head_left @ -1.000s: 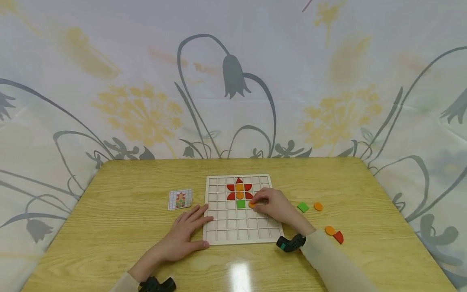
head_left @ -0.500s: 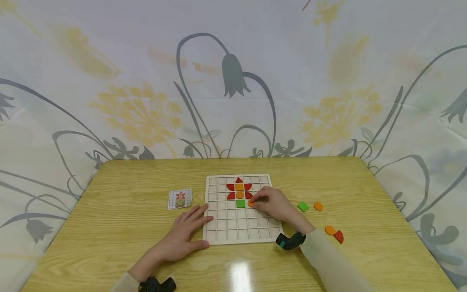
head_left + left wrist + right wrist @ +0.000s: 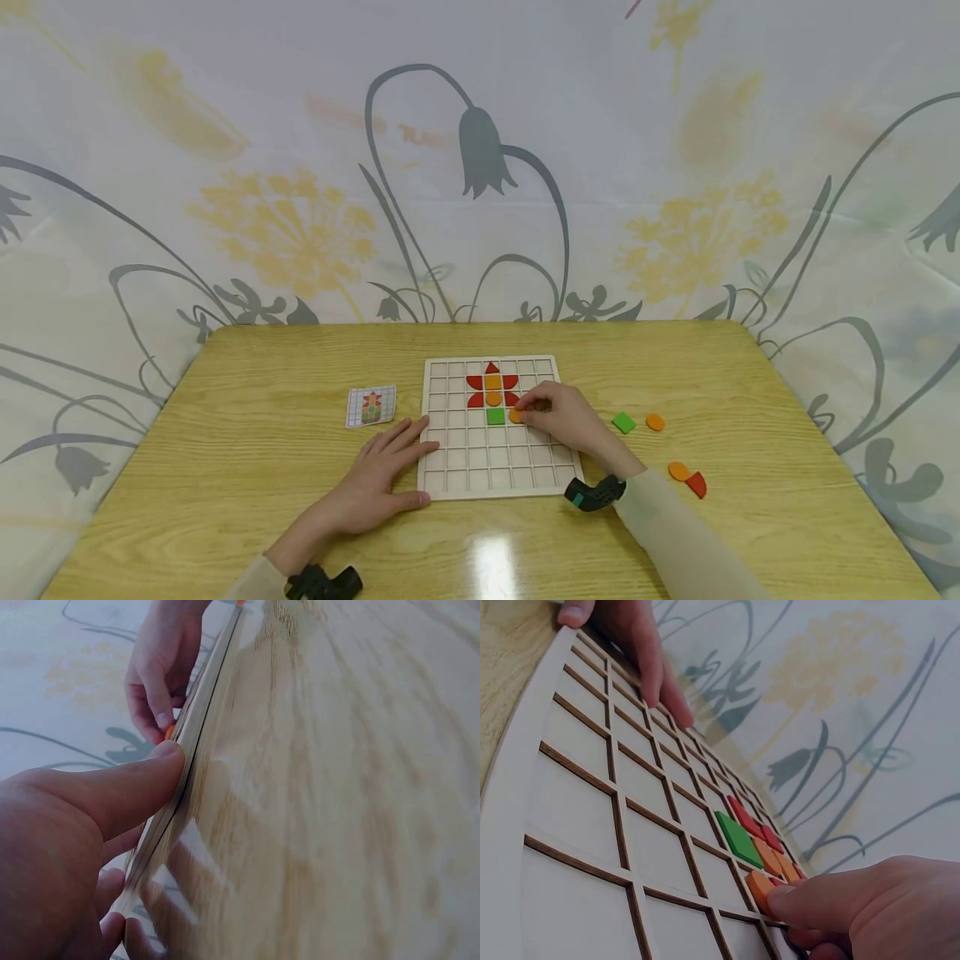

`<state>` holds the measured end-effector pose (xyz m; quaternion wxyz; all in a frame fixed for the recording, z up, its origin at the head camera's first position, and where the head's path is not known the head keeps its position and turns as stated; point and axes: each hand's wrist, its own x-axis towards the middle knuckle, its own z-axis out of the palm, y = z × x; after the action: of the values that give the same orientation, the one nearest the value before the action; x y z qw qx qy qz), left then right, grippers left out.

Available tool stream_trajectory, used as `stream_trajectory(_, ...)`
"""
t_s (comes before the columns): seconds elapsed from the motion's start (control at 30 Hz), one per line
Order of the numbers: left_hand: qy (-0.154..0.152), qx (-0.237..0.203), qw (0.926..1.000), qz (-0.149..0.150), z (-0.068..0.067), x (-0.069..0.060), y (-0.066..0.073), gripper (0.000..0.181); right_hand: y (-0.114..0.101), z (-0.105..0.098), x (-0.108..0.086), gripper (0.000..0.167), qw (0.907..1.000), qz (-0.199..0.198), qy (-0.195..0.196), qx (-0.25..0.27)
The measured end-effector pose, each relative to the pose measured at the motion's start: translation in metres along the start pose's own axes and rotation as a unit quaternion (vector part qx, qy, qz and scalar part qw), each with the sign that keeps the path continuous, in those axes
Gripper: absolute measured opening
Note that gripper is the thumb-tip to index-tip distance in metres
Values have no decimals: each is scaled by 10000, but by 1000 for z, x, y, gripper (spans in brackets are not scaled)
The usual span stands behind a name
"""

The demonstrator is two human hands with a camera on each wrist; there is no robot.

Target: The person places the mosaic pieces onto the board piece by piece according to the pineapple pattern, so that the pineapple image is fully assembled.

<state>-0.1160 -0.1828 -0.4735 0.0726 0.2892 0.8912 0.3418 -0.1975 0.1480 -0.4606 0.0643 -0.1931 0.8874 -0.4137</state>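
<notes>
A white grid board (image 3: pixel 456 460) lies on the table with a pattern of pieces in its upper middle. That pattern has a red triangle (image 3: pixel 492 367), red quarter circles, an orange square (image 3: pixel 492 382), an orange disc (image 3: pixel 492 399) and a green square (image 3: pixel 496 416). My right hand (image 3: pixel 564 418) pinches another orange disc (image 3: pixel 759 890) at the cell right of the green square; its thumb covers part of it. My left hand (image 3: pixel 372 481) rests with spread fingers along the board's left edge, the thumb near the lower corner.
A small pattern card (image 3: pixel 371 406) lies left of the board. On the right are a loose green square (image 3: pixel 624 423), an orange disc (image 3: pixel 655 422), and another orange disc (image 3: pixel 678 472) touching a red quarter circle (image 3: pixel 697 485). A patterned cloth hangs behind the table.
My right hand has shifted very slightly with the orange disc, which now sits closer to the green square. My left hand stays on the board's edge.
</notes>
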Motion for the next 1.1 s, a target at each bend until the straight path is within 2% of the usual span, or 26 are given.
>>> stream_trajectory(0.47, -26, 31, 10000, -30, -1, 1, 4, 63, -3, 2, 1, 6, 9999, 159, 7, -9)
stream_trajectory(0.67, -34, 66, 10000, -56, -2, 0, 3, 63, -4, 0, 1, 8, 9999, 112, -59, -51)
stream_trajectory(0.93, -94, 78, 9999, -28, -2, 0, 2, 63, 3, -9, 3, 12, 9984, 273, -280, 405)
stream_trajectory(1.1, -150, 126, 9998, -42, -2, 0, 2, 63, 4, -18, 0, 17, 9984, 209, -229, 472)
